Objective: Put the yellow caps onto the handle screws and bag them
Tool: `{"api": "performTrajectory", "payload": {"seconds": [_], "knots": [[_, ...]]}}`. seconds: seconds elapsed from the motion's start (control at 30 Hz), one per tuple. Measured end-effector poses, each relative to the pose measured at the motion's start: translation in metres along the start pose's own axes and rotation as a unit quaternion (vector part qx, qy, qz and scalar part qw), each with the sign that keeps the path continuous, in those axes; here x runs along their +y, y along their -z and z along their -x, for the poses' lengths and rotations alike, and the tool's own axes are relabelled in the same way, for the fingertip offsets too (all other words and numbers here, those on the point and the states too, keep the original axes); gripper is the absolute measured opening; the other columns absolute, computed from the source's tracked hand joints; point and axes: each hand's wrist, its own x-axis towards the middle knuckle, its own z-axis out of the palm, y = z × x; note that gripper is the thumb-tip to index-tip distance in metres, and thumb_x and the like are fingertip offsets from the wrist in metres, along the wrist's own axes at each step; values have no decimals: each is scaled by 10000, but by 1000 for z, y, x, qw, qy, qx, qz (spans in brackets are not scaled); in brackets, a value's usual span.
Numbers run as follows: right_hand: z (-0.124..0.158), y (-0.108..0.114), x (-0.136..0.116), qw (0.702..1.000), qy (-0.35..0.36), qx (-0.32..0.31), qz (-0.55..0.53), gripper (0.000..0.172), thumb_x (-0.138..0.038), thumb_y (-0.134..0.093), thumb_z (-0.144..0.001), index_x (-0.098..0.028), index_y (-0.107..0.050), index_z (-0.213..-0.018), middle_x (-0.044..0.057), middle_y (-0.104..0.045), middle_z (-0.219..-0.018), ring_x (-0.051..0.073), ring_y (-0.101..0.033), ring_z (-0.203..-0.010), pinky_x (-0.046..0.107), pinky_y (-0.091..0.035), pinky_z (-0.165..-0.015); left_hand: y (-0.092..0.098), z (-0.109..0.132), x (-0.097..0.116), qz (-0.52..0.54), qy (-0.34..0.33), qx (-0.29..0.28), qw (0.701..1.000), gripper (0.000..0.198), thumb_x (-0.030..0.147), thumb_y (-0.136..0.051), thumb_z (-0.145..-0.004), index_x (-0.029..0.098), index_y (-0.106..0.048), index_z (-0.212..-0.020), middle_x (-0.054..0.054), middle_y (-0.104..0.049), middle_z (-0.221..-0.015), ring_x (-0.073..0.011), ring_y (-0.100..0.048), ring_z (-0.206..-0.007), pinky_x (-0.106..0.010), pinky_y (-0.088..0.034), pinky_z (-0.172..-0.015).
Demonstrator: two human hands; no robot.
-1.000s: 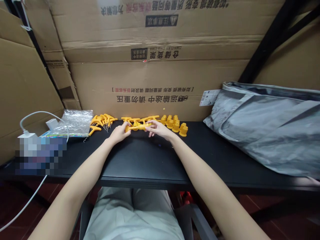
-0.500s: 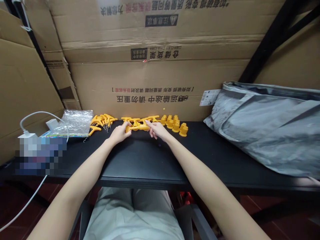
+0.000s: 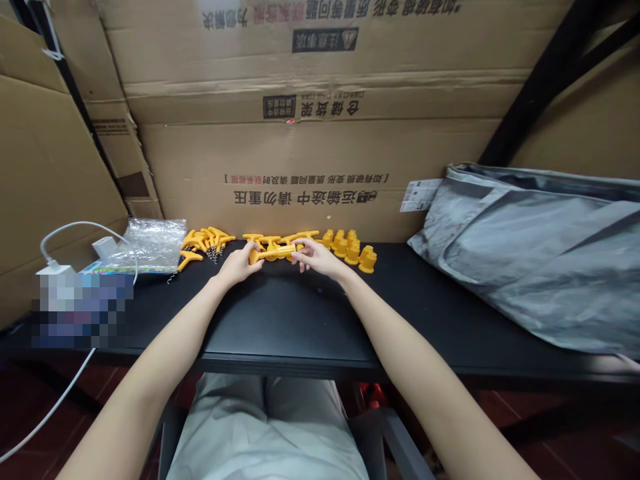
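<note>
Yellow plastic piece [image 3: 277, 253] held sideways between two hands at a black table

So the yellow plastic piece is out over the back of the black table [image 3: 295, 327], nearly level, just in front of a row of yellow T-shaped parts [image 3: 270, 239]. The tabletop is dark and a bit shiny, and a big cardboard sheet [image 3: 320, 147] with upside-down printing stands behind it. Black metal posts [image 3: 530, 87] frame the spot, and there's reddish tiled floor [image 3: 525, 408] below.

Both arms reach straight forward and angle in. The left hand [image 3: 243, 265] has its fingers closed around the piece's left end. The right hand [image 3: 319, 259] sits at the other end, fingers curled and the gap pretty narrow; can't tell if it's really pinching or only touching.

Just past the right hand there's a cluster of yellow stepped bases [image 3: 353, 252], wide end down. On the other side, a heap of yellow-handled corkscrews [image 3: 205, 240], metal spirals showing.

Containers: a big grey bag [image 3: 525, 260] slumps on the right, contents hidden. Far left, a crinkly clear plastic bag [image 3: 153, 241] lies on something flat and colourful, can't make out what's in it, near a white charger [image 3: 61, 287] with a cable.
</note>
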Motion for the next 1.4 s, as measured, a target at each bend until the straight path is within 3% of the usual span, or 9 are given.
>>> {"api": "performTrajectory", "payload": {"seconds": [0.53,0.83,1.1,1.3,1.4], "knots": [[3,-5,-6,999,-25,37,-10,403,-496,-702,-754,-147,-587,-918,11,-675,-609,95,-578,-448,211,-425,-468,0,1,3,-36,-6,1,999,329,420,-567,-798,228,-527,-1062,34,-564,-640,-141,-544,-563,-221,-360,-574],[3,-8,-7,998,-30,50,-32,492,-615,-693,-693,-140,-608,-788,25,-672,-586,94,-579,-432,208,-404,-453,0,2,5,-56,-8,5,998,330,403,-574,-798,220,-517,-1067,19,-581,-670,-148,-555,-575,-222,-350,-568],[3,-15,-9,991,-59,76,-92,401,-526,-715,-733,-153,-569,-707,40,-675,-587,103,-583,-422,206,-404,-436,0,1,5,-62,-5,3,998,326,388,-573,-804,226,-512,-1079,19,-597,-685,-155,-579,-605,-228,-377,-594],[1,-21,-16,946,-127,102,-280,186,-327,-624,-860,-158,-570,-803,37,-682,-644,110,-602,-465,225,-491,-518,-3,2,7,-7,-27,10,1000,449,425,-578,-803,223,-461,-1187,22,-588,-710,-143,-576,-611,-234,-406,-603],[-2,-11,-16,917,-126,160,-344,171,-326,-579,-879,-167,-553,-822,15,-658,-628,107,-603,-475,224,-514,-544,-6,3,10,27,-50,12,998,578,436,-554,-818,216,-361,-1316,19,-592,-763,-132,-570,-616,-241,-419,-621]]}}
